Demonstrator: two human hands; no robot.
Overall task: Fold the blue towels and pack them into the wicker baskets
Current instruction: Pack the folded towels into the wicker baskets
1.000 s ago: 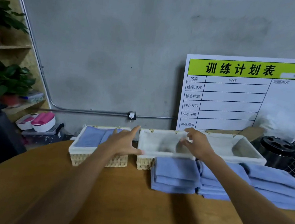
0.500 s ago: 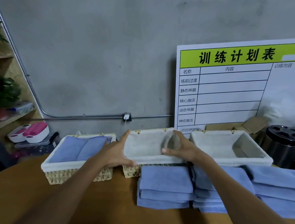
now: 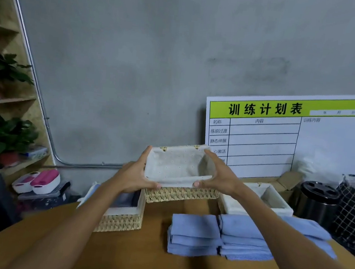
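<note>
Already one lined wicker basket (image 3: 121, 217) at the left of the round wooden table (image 3: 148, 268) holds blue cloth, though the left forearm hides most of its inside, so how full it is cannot be told. The middle lined wicker basket (image 3: 182, 174) is empty and held up off the table, tipped so its cloth lining faces the camera. A third lined basket (image 3: 275, 203) sits empty at the right rear, partly behind the right arm. Two stacks of folded blue towels (image 3: 216, 236) lie side by side on the table, just below the raised basket, and looser blue towels (image 3: 313, 231) spread to their right. By my judgement the folding is largely done and most of the packing remains, with two baskets to fill. The left hand (image 3: 134, 176) grips the raised basket's left end, thumb hooked over the near rim and fingers stretched up along the end wall. The right hand (image 3: 218, 178) mirrors it on the right end, thumb on the near rim, fingers spread wide along the side.
</note>
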